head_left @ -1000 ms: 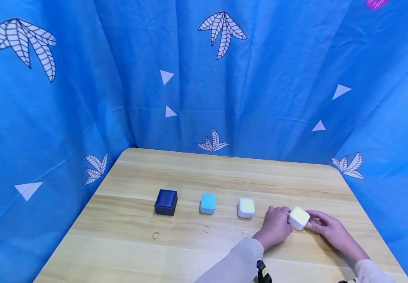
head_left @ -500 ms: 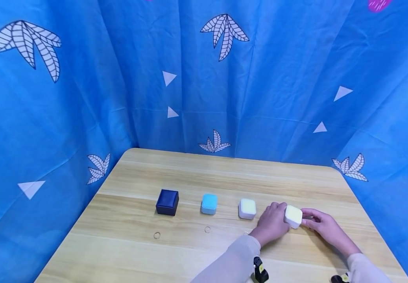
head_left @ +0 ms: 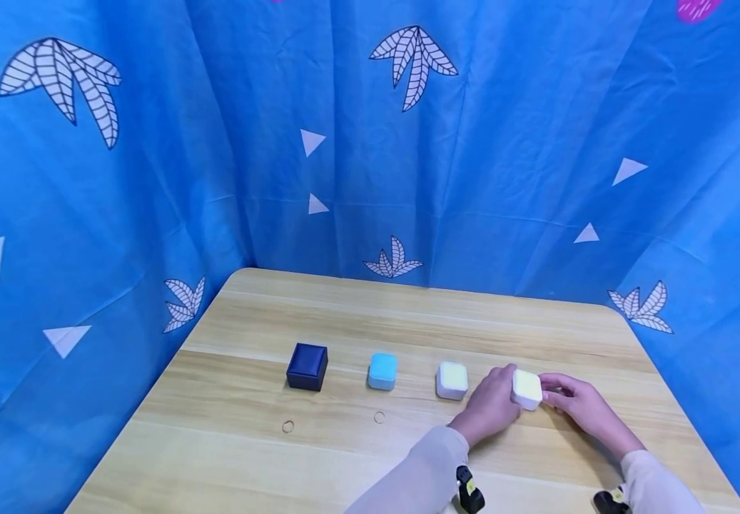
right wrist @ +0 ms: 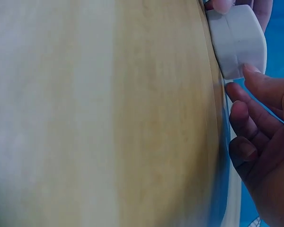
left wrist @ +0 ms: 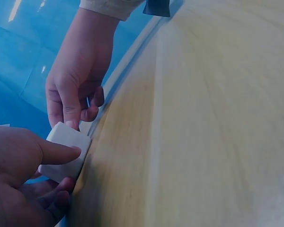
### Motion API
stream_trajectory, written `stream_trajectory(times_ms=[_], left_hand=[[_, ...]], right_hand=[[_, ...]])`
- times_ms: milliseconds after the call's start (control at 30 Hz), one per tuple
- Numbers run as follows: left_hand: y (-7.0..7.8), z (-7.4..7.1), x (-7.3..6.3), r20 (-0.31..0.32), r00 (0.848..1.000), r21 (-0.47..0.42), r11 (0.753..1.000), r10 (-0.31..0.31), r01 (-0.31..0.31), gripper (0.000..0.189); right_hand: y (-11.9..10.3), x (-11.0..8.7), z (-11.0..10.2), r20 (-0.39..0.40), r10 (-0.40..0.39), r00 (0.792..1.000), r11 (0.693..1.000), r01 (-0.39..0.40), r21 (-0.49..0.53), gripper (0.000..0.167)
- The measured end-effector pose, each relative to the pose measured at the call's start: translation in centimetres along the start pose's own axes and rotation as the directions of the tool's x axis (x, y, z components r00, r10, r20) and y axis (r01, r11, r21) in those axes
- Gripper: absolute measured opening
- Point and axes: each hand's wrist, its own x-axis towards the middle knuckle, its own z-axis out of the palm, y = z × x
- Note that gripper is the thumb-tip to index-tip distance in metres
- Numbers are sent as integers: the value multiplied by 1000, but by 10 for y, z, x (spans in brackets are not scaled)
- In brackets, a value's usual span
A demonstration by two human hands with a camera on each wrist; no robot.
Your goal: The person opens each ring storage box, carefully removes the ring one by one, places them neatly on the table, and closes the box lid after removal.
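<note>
A small white ring box with a pale yellow top sits between my two hands on the right part of the table. My left hand grips it from the left, its thumb lying across the white side in the left wrist view. From the right, my right hand holds the box by its near corner. In the right wrist view the right thumb presses by the seam of the box, the other fingers curled below. The lid looks closed. What lies under the box is hidden.
Left of my hands stand a second white box, a light blue box and a dark navy box in a row. Two thin rings lie in front: one ring and another ring. A blue curtain borders the table.
Both hands have shifted left with the white ring box, which has turned a little straighter. A third ring, seen earlier by the left wrist, is now hidden behind the left arm.
</note>
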Motion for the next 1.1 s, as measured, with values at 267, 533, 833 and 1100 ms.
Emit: stream_trajectory(times_ms=[267, 533, 833, 1100], left_hand=[[1, 0, -2, -47, 997, -36, 998, -63, 61, 71], [-2, 0, -5, -72, 994, -38, 997, -76, 73, 71], [-5, -1, -7, -97, 991, -51, 995, -87, 83, 68], [-9, 1, -6, -97, 991, -52, 995, -88, 83, 66]], right_hand=[[-4, 5, 3, 16, -24, 1000, 1000, 24, 4, 41], [-6, 9, 5, 21, -43, 999, 999, 43, 32, 40], [-8, 13, 8, 41, -45, 998, 997, 42, 62, 38], [-13, 10, 1, 44, -49, 998, 998, 47, 47, 43]])
